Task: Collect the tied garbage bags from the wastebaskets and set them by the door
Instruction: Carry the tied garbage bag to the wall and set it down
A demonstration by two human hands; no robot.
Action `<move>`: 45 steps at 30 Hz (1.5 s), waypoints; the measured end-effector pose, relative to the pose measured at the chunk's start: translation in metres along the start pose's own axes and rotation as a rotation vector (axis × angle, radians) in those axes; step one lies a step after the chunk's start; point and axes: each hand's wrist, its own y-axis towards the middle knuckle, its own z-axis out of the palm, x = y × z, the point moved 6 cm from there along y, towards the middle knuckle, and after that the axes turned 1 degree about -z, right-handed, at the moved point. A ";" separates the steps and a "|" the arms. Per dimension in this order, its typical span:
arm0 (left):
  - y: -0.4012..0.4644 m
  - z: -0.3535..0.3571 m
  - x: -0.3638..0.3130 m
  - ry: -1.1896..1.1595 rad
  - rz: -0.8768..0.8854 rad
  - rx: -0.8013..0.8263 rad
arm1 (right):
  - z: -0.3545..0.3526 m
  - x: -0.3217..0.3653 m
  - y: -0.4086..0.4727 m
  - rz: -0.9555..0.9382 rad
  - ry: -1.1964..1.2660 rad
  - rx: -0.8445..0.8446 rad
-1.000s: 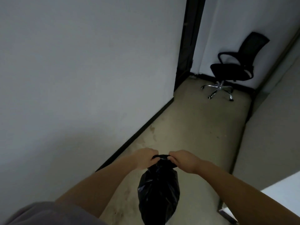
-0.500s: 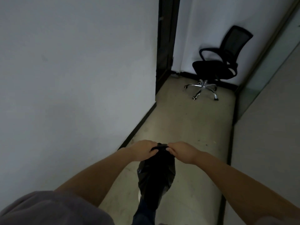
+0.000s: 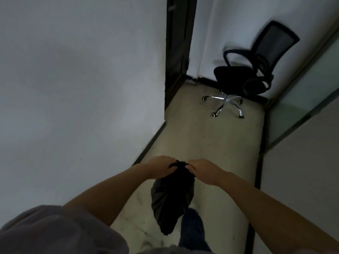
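A black garbage bag (image 3: 171,200) hangs in front of me above the pale floor, its gathered top pinched between both hands. My left hand (image 3: 160,166) grips the left side of the bag's neck. My right hand (image 3: 201,170) grips the right side, close to the other. The bag's lower end dangles near my dark-trousered leg (image 3: 192,230). A dark door frame (image 3: 178,52) stands ahead on the left at the corridor's far end.
A white wall (image 3: 82,88) runs along my left with a dark skirting. A black mesh office chair (image 3: 245,76) on a chrome star base stands at the far end. A frosted glass partition (image 3: 300,99) and a grey wall close the right side.
I have walked forward along the corridor: the chair and door frame are nearer and larger. Both hands keep the same hold on the bag, and my leg has swung into view beneath it.
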 end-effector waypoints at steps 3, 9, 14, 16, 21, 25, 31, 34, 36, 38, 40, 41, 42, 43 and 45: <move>0.052 -0.018 0.022 -0.021 -0.070 -0.026 | -0.020 -0.026 0.052 -0.057 0.016 0.070; 0.133 -0.044 0.055 -0.122 -0.270 -0.004 | -0.059 -0.057 0.138 -0.188 0.025 0.185; 0.192 -0.061 0.098 -0.230 -0.316 -0.099 | -0.064 -0.085 0.215 -0.206 0.058 0.232; 0.220 -0.062 0.124 -0.201 -0.322 -0.106 | -0.054 -0.096 0.249 -0.195 0.057 0.245; 0.288 -0.060 0.200 -0.062 -0.341 -0.082 | -0.014 -0.123 0.348 -0.135 0.085 0.242; 0.313 -0.060 0.265 0.113 -0.382 -0.131 | 0.023 -0.143 0.425 -0.120 0.034 0.250; 0.316 -0.062 0.362 0.591 -0.340 -0.215 | 0.093 -0.174 0.513 -0.074 -0.011 0.310; 0.314 -0.056 0.383 0.764 -0.214 -0.196 | 0.129 -0.187 0.541 -0.074 -0.062 0.334; 0.313 -0.053 0.385 0.841 -0.124 -0.218 | 0.155 -0.198 0.556 -0.070 -0.085 0.349; 0.313 -0.052 0.384 0.880 -0.070 -0.259 | 0.181 -0.213 0.566 -0.049 -0.092 0.365; 0.313 -0.051 0.386 0.882 -0.051 -0.280 | 0.208 -0.229 0.573 -0.018 -0.102 0.378; 0.313 -0.049 0.388 0.883 -0.046 -0.281 | 0.219 -0.236 0.574 -0.011 -0.119 0.383; 0.313 -0.047 0.391 0.883 -0.044 -0.280 | 0.228 -0.242 0.575 -0.005 -0.139 0.388; 0.313 -0.045 0.393 0.885 -0.041 -0.282 | 0.235 -0.247 0.575 -0.001 -0.157 0.392; 0.313 -0.045 0.394 0.884 -0.034 -0.307 | 0.242 -0.255 0.576 0.006 -0.175 0.398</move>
